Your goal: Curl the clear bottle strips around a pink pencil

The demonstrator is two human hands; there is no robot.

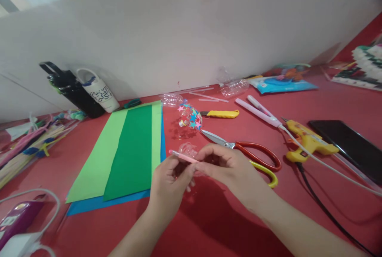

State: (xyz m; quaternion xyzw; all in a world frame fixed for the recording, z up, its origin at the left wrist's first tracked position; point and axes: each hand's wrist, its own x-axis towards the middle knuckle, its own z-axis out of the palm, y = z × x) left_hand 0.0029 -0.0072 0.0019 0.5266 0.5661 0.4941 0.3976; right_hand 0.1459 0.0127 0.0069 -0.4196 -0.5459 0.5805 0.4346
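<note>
A pink pencil (185, 156) with an eraser end lies across the fingertips of both hands above the red table. My left hand (171, 179) is closed around it from below and the left. My right hand (229, 165) pinches its right end between thumb and fingers, so that end is hidden. Clear curled plastic pieces (188, 148) show just behind the pencil, and more clear plastic is partly visible under the hands; whether the hands touch it I cannot tell. Beyond stands a clear plastic piece covered in coloured stars (192, 117).
Red-handled scissors (258, 149), a yellow cutter (222, 114), a pink hair straightener (259, 113), a yellow glue gun (310, 139) and a black phone (349, 145) lie right. Green sheets (131, 153), bottles (100, 92) and pipe cleaners (26, 149) are left. Cables cross both sides.
</note>
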